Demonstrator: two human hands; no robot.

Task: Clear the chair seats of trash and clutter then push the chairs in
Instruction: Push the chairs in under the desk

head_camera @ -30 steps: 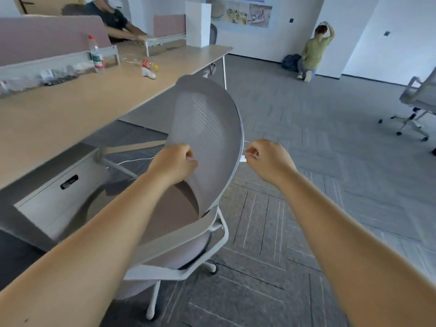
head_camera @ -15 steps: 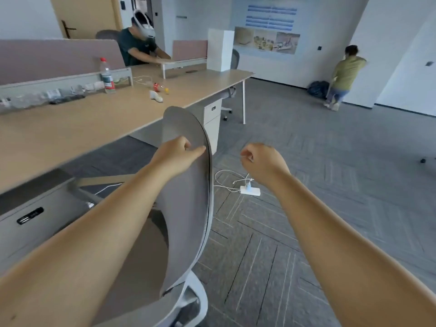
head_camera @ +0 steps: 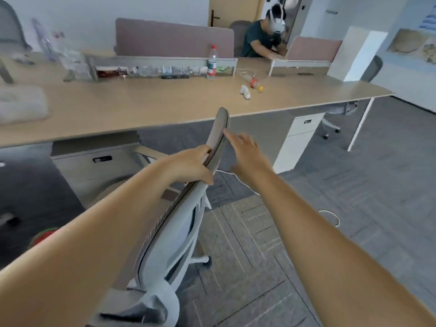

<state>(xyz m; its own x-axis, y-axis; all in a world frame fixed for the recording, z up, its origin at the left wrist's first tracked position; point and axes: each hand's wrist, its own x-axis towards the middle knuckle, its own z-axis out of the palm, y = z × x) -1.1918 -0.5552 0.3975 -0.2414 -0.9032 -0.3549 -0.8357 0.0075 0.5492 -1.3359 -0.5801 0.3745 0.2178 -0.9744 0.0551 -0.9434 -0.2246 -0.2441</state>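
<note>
My left hand [head_camera: 188,165] is closed around the upper edge of the chair [head_camera: 179,223] backrest, fingers wrapped over the rim, thumb on the near face. My right hand [head_camera: 247,153] is open, fingers spread, fingertips touching or just short of the backrest's right face near its top; I cannot tell which. The chair stands edge-on to me, its backrest top just short of the desk [head_camera: 165,107] front edge, so the seat lies on the desk side; the seat surface is hidden behind my left arm. Under the desk, left of the chair, a white drawer unit [head_camera: 94,166] stands close; right of the chair a second white cabinet [head_camera: 299,138] stands further off, and the gap between the two is open carpet [head_camera: 354,197]. A white cable [head_camera: 330,215] runs across the carpet right of the chair, near its base. Something red [head_camera: 43,234] lies on the floor well left of the chair, too blurred to identify. Beyond the chair, on the desk, stand a plastic bottle [head_camera: 211,64] and a few small items [head_camera: 251,87]; a pink divider [head_camera: 174,38] rises behind them. A seated person [head_camera: 259,38] wearing a headset is across the desk. Another chair [head_camera: 349,100] sits at the desk's far right end.
</note>
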